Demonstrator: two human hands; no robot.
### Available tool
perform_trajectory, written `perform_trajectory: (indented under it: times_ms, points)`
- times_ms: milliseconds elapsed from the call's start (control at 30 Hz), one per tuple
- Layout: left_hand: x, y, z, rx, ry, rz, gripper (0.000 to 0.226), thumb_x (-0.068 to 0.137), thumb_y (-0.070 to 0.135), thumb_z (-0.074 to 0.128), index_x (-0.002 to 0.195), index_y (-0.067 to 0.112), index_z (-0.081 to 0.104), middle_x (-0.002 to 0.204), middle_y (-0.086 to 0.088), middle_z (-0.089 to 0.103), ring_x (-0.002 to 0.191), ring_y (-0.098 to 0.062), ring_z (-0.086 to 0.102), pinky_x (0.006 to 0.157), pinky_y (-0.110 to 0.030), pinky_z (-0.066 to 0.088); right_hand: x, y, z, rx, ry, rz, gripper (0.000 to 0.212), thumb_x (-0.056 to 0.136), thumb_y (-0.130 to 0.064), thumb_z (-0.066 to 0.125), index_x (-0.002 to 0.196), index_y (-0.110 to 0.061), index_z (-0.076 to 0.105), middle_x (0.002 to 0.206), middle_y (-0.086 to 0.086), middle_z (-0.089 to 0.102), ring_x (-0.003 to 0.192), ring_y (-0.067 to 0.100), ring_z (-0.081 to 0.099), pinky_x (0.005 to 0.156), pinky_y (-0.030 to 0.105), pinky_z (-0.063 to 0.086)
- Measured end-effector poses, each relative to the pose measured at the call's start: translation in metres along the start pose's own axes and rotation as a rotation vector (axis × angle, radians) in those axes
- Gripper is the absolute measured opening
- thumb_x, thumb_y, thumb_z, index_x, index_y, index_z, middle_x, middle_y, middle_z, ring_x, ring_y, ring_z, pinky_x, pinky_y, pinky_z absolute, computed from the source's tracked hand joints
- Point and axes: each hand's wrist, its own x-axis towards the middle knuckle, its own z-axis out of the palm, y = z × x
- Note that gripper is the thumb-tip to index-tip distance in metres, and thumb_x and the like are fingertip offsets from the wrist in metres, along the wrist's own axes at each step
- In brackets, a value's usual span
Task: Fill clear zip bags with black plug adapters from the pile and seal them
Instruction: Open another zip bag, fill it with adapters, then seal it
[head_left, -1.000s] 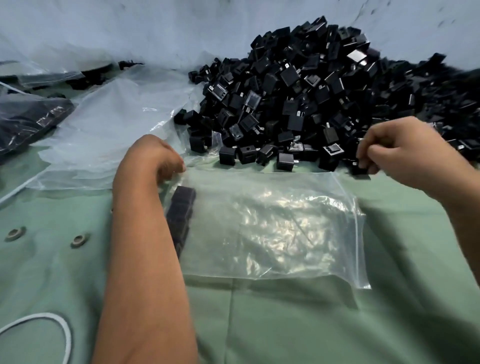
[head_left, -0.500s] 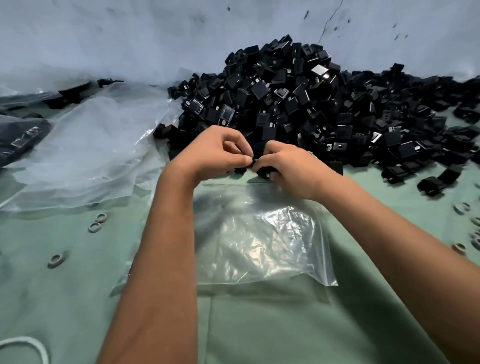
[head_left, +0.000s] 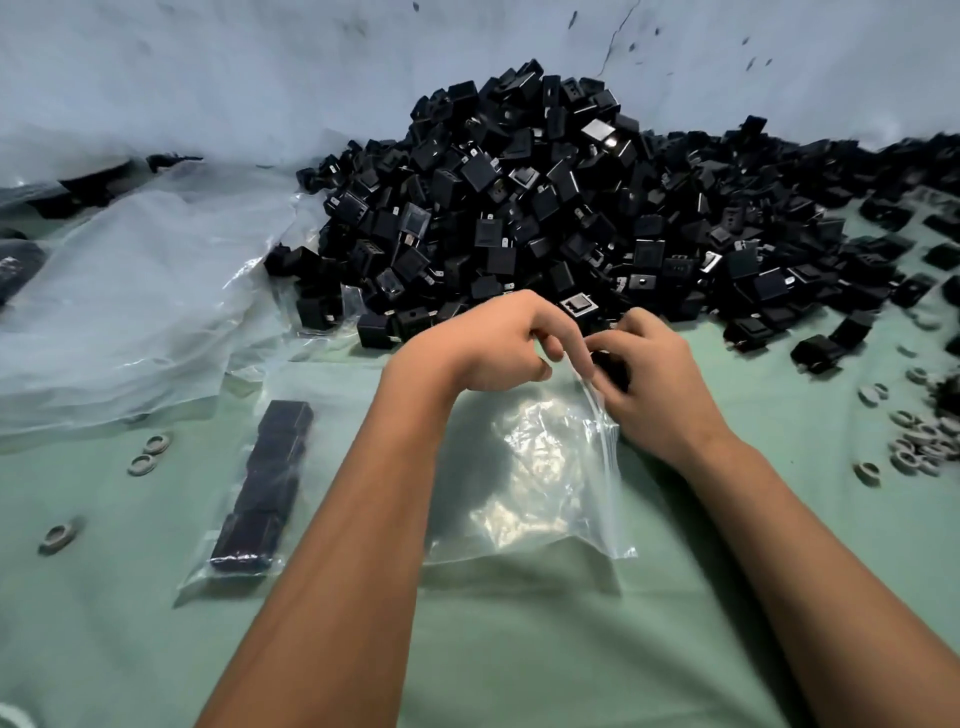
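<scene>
Fingers of my left hand (head_left: 498, 343) are pinching the mouth of the crinkled clear plastic zip bag (head_left: 540, 478) on the green surface (head_left: 519, 649), while my right hand (head_left: 654, 384) is closing its grip around a small black plug adapter (head_left: 610, 364); I should be spreading the opening wide before pushing it in.

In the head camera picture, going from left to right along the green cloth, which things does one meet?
Lone grey ring → pair of grey rings → filled bag of black adapters → left hand → right hand → heap of grey rings.
</scene>
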Motion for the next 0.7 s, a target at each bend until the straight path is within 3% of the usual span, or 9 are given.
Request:
perform_trajectory:
  times_ms: [100,200,300,400,467,567,633,700]
  points:
    - [0.002,0.002,0.006,0.116,-0.020,-0.028,0.065,0.091,-0.010,0.049,0.097,0.048,0.078,0.113,0.005,0.058,0.079,-0.009,0.050,0.075,-0.035,0.055,0.002,0.006,-0.002,0.099,-0.063,0.005,0.020,0.092,-0.029,0.073,0.111,-0.025,0.078,0.097,0.000,0.051,0.077,-0.003,0.046,0.069,0.010,0.032]
    - [0.004,0.006,0.009,0.143,-0.021,-0.021,0.072,0.091,-0.012,0.046,0.097,0.053,0.076,0.116,0.007,0.053,0.098,-0.005,0.051,0.090,-0.037,0.055,0.005,0.013,-0.011,0.154,-0.160,0.023,0.019,0.092,-0.027,0.074,0.110,-0.027,0.078,0.106,-0.001,0.060,0.078,0.005,0.054,0.069,0.021,0.043]
    - [0.005,0.009,0.009,0.151,-0.050,0.001,0.075,0.091,-0.011,0.046,0.096,0.058,0.074,0.117,0.009,0.051,0.100,0.004,0.051,0.084,-0.023,0.050,0.003,0.015,-0.015,0.216,-0.189,0.016,0.018,0.089,-0.024,0.076,0.106,-0.028,0.079,0.089,-0.010,0.065,0.073,0.012,0.058,0.068,0.030,0.050]
    - [0.004,0.007,0.006,0.171,-0.060,0.009,0.061,0.093,-0.001,0.058,0.094,0.057,0.074,0.114,0.007,0.052,0.105,-0.006,0.052,0.090,-0.031,0.051,0.002,0.016,-0.009,0.295,-0.092,0.120,0.013,0.087,-0.030,0.080,0.099,-0.025,0.079,0.075,0.001,0.066,0.064,0.016,0.054,0.065,0.034,0.048]
    - [0.002,0.004,0.003,0.154,-0.053,0.041,0.038,0.090,0.012,0.073,0.093,0.049,0.077,0.106,0.010,0.055,0.100,0.000,0.053,0.091,-0.031,0.050,0.002,0.015,-0.007,0.385,-0.044,0.187,0.018,0.087,-0.039,0.082,0.091,-0.022,0.077,0.072,0.012,0.064,0.061,0.013,0.048,0.061,0.033,0.043]
    - [-0.001,0.000,-0.005,0.089,-0.023,0.057,0.022,0.082,0.017,0.084,0.087,0.038,0.080,0.087,0.015,0.058,0.066,0.007,0.050,0.066,-0.017,0.042,0.002,0.012,-0.011,0.593,-0.075,0.236,0.032,0.085,-0.050,0.081,0.081,-0.018,0.075,0.069,0.013,0.066,0.060,0.011,0.051,0.059,0.032,0.042]
    - [-0.002,-0.002,-0.009,0.042,-0.009,0.041,0.020,0.081,0.012,0.085,0.084,0.031,0.081,0.069,0.018,0.056,0.052,0.003,0.045,0.055,-0.011,0.036,0.000,0.011,-0.015,0.832,-0.237,0.256,0.028,0.082,-0.047,0.079,0.081,-0.019,0.077,0.063,0.001,0.063,0.053,0.008,0.049,0.049,0.024,0.040]
    - [-0.004,-0.002,-0.012,0.012,-0.024,0.036,0.020,0.081,0.006,0.084,0.085,0.025,0.081,0.065,0.015,0.058,0.050,0.003,0.047,0.052,-0.009,0.036,-0.001,0.008,-0.018,0.959,-0.446,0.245,0.021,0.075,-0.039,0.083,0.085,-0.021,0.080,0.060,-0.002,0.060,0.045,0.009,0.042,0.041,0.018,0.032]
